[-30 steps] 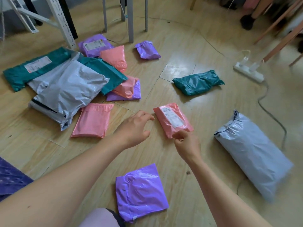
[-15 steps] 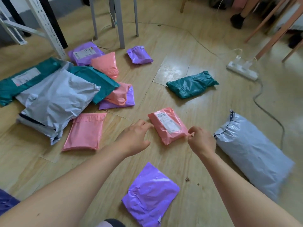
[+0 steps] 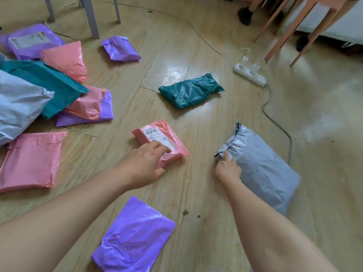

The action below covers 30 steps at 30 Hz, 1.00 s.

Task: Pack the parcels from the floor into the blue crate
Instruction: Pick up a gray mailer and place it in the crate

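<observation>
A pink parcel with a white label (image 3: pixel 167 134) lies flat on the wooden floor. My left hand (image 3: pixel 145 163) grips its near left edge, fingers curled over the label and thumb at the edge. To the right lies a big grey parcel (image 3: pixel 261 165). My right hand (image 3: pixel 227 165) pinches its crumpled near left corner. A purple parcel (image 3: pixel 135 236) lies between my forearms. Farther out are a teal parcel (image 3: pixel 190 91) and a small purple one (image 3: pixel 120 49). The blue crate is out of view.
Several pink, purple, teal and grey parcels are piled at the left, with a flat pink one (image 3: pixel 31 160) in front. A white power strip (image 3: pixel 249 73) and its cable (image 3: pixel 275 118) run at the right. Grey table legs (image 3: pixel 92 16), wooden legs (image 3: pixel 279 36) and a person's foot (image 3: pixel 244 14) stand at the back.
My left hand has moved forward onto the pink labelled parcel and taken hold of it. My right hand let go of that parcel and moved right to the grey parcel's corner.
</observation>
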Each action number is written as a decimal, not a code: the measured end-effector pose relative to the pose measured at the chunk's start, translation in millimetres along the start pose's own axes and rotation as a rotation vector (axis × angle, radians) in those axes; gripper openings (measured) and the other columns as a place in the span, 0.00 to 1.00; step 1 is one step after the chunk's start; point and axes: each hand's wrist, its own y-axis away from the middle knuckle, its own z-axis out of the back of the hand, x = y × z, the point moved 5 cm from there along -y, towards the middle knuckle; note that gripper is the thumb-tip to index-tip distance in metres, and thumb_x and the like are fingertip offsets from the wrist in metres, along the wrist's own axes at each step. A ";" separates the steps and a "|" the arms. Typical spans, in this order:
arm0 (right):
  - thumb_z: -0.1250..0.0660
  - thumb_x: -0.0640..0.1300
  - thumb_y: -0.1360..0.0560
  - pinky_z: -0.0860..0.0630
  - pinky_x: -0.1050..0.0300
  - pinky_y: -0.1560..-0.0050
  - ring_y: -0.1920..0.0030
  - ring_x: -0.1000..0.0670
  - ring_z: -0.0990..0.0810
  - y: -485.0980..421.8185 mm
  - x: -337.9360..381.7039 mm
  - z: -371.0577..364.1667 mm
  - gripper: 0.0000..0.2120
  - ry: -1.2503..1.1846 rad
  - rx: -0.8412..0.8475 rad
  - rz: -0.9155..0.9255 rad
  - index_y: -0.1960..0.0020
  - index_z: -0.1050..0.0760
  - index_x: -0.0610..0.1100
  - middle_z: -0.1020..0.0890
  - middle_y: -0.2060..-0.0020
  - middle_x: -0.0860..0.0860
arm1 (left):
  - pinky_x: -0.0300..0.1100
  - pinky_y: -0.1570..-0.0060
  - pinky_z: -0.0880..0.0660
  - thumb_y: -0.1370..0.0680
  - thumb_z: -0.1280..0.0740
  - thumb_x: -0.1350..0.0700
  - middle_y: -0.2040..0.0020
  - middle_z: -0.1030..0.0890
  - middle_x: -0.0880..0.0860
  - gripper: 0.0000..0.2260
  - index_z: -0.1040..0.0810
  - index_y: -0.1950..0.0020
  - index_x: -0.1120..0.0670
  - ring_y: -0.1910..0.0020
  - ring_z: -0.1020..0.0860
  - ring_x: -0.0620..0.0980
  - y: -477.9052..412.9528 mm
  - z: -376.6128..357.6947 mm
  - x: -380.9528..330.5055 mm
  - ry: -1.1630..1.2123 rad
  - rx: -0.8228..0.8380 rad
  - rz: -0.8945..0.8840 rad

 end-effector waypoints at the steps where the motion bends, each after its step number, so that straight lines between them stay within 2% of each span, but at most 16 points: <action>1: 0.45 0.38 0.24 0.31 0.51 0.39 0.28 0.45 0.43 -2.6 -4.9 -1.3 0.23 -0.010 0.012 0.002 0.28 0.35 0.45 0.57 0.23 0.50 | 0.41 0.37 0.35 0.23 0.36 0.50 0.33 0.35 0.45 0.23 0.37 0.29 0.47 0.33 0.34 0.46 1.6 -0.3 -0.5 0.005 0.000 0.004; 6: 0.46 0.36 0.23 0.32 0.49 0.39 0.33 0.42 0.34 -7.2 -19.5 -17.3 0.24 -0.169 0.086 -0.052 0.28 0.41 0.39 0.43 0.27 0.47 | 0.42 0.36 0.34 0.24 0.36 0.51 0.32 0.36 0.45 0.23 0.37 0.29 0.46 0.32 0.35 0.46 10.3 0.4 4.8 0.014 0.025 0.042; 11: 0.37 0.50 0.23 0.30 0.51 0.40 0.34 0.45 0.30 6.2 -3.1 -25.1 0.33 -0.425 0.039 -0.043 0.26 0.46 0.36 0.51 0.24 0.51 | 0.42 0.35 0.35 0.24 0.36 0.52 0.31 0.36 0.46 0.24 0.37 0.28 0.47 0.32 0.35 0.47 19.7 3.4 14.7 0.022 0.038 0.093; 15: 0.34 0.48 0.25 0.34 0.52 0.35 0.29 0.45 0.37 29.9 33.2 -17.8 0.35 -0.598 -0.106 0.064 0.26 0.46 0.36 0.49 0.24 0.49 | 0.41 0.37 0.34 0.24 0.35 0.52 0.31 0.36 0.46 0.25 0.38 0.29 0.47 0.32 0.34 0.47 29.0 4.8 26.2 0.025 0.051 0.155; 17: 0.34 0.45 0.26 0.38 0.53 0.32 0.27 0.45 0.40 42.4 56.9 -9.2 0.34 -0.695 -0.175 0.097 0.27 0.44 0.35 0.47 0.24 0.47 | 0.40 0.38 0.35 0.24 0.35 0.51 0.30 0.36 0.47 0.25 0.38 0.28 0.47 0.32 0.34 0.48 35.3 10.7 32.5 0.030 0.043 0.194; 20: 0.33 0.42 0.29 0.39 0.55 0.31 0.27 0.46 0.39 60.9 83.1 11.2 0.32 -0.842 -0.289 0.105 0.29 0.40 0.36 0.41 0.26 0.46 | 0.38 0.39 0.37 0.24 0.35 0.52 0.31 0.35 0.48 0.25 0.38 0.28 0.48 0.32 0.34 0.48 49.1 26.7 42.3 0.045 0.005 0.240; 25: 0.33 0.41 0.30 0.36 0.59 0.37 0.34 0.48 0.32 95.7 101.9 61.4 0.23 -0.910 -0.436 0.191 0.36 0.30 0.37 0.31 0.34 0.48 | 0.41 0.37 0.36 0.25 0.33 0.52 0.31 0.35 0.48 0.24 0.35 0.30 0.48 0.33 0.33 0.49 77.4 57.8 60.8 0.064 -0.082 0.307; 30: 0.32 0.42 0.30 0.37 0.64 0.37 0.35 0.52 0.30 142.6 112.4 129.2 0.24 -1.016 -0.540 0.300 0.35 0.29 0.39 0.29 0.35 0.51 | 0.43 0.36 0.34 0.27 0.31 0.53 0.32 0.32 0.52 0.25 0.33 0.31 0.50 0.35 0.31 0.51 103.6 87.4 75.6 0.132 -0.183 0.386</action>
